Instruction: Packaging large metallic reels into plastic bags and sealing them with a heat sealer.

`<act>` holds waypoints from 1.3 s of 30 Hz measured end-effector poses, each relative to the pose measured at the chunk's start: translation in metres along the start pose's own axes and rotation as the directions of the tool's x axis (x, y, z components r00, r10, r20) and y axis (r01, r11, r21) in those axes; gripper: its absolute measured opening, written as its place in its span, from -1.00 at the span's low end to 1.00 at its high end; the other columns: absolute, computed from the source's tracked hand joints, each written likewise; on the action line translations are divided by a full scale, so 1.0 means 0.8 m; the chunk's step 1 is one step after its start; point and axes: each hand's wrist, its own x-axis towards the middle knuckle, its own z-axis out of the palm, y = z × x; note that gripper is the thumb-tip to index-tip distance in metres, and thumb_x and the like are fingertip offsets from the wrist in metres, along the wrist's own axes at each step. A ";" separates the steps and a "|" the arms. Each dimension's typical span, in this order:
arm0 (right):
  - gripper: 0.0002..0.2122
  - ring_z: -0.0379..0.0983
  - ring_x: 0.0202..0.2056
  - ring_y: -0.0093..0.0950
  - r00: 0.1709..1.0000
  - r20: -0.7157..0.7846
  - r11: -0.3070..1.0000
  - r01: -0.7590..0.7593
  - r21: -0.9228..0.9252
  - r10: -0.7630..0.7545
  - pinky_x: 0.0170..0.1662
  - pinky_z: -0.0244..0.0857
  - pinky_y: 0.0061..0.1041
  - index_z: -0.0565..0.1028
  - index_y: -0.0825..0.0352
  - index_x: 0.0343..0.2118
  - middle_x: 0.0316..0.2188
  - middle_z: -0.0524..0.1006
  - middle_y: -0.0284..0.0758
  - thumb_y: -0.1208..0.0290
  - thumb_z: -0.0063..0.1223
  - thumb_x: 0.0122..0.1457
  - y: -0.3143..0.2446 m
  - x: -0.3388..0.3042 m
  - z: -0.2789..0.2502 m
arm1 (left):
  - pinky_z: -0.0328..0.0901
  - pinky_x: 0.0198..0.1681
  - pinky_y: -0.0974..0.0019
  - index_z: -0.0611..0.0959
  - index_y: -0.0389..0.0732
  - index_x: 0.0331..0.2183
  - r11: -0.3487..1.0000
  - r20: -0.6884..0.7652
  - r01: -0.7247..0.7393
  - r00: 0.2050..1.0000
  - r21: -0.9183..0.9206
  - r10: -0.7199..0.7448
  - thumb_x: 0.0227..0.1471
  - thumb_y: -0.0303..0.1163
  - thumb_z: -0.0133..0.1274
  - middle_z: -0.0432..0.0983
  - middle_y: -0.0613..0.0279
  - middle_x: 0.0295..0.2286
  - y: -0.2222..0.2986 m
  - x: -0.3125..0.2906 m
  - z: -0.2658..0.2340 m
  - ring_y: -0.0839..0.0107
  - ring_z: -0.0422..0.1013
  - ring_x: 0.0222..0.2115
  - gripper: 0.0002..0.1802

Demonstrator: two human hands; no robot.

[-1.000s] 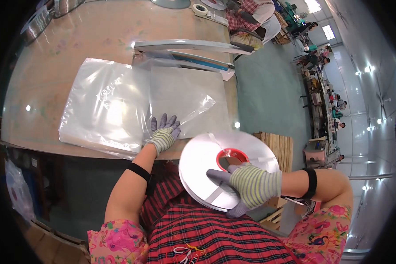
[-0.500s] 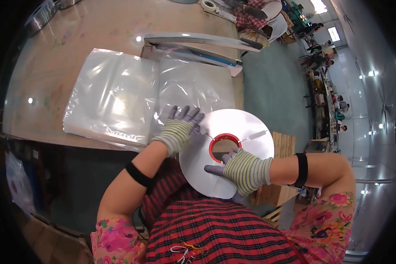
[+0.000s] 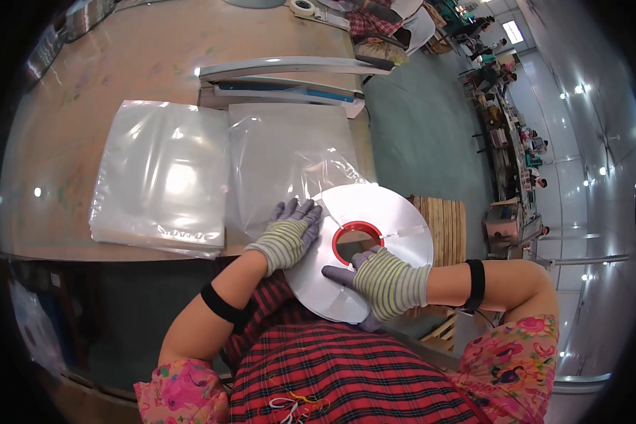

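A flat silver roll (image 3: 399, 208) with a red core ring (image 3: 336, 244) lies tilted between my body and the table edge. My right hand (image 3: 392, 283), in a striped glove with grey fingertips, grips it at the core; the fingers go into the hole and the thumb lies across the silver face. Along the roll's left rim my left hand (image 3: 287, 237), gloved alike, lies flat with fingers stretched out, next to a clear plastic bag (image 3: 283, 141). The bag's near right part is hidden by the roll. A stack of clear plastic bags (image 3: 155, 177) is to its left.
Behind the bags stands a long-armed device, seemingly a bag sealer (image 3: 290, 67). A tape roll (image 3: 302, 7) sits at the far edge of the brown table (image 3: 148, 56). Wooden slats (image 3: 442, 226) stand right of the roll. Other people work at distant benches on the right.
The view has shifted, so the table and bags appear farther left and lower. My left hand has drawn back a little toward me along the roll's rim. My right hand keeps its grip.
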 end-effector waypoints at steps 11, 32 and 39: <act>-0.01 0.37 -0.31 -0.07 0.995 -0.101 0.996 0.033 0.087 -0.024 -0.19 0.21 -0.19 0.06 0.26 0.18 -0.34 0.39 0.01 0.01 0.28 -0.38 -0.002 -0.008 0.023 | -0.24 0.23 0.10 0.30 -0.24 0.07 0.940 0.044 -0.278 0.955 -0.200 0.292 0.13 -0.26 -0.33 0.12 0.00 0.10 0.048 0.013 -0.012 0.06 -0.04 0.16 -0.51; -0.08 0.37 -0.17 -0.09 0.950 -0.227 0.926 -0.126 0.357 0.216 -0.09 0.23 -0.18 0.23 0.44 0.03 -0.25 0.42 0.00 -0.04 0.31 -0.43 -0.012 -0.045 0.092 | -0.28 0.23 0.12 0.30 -0.24 0.07 0.710 0.111 -0.462 0.793 -0.531 0.599 0.12 -0.26 -0.29 0.13 -0.01 0.10 0.108 0.011 0.006 0.02 -0.07 0.17 -0.50; -0.30 0.34 -0.10 -0.19 0.939 -0.270 0.828 -0.027 0.560 0.214 0.01 0.17 -0.30 0.40 0.34 -0.12 -0.19 0.44 -0.07 0.00 0.23 -0.36 -0.001 -0.054 0.132 | -0.23 0.22 0.12 0.33 -0.25 0.05 0.535 0.275 -0.295 0.609 -0.792 0.744 0.11 -0.29 -0.25 0.21 -0.03 0.05 0.144 0.016 0.013 0.07 0.04 0.13 -0.52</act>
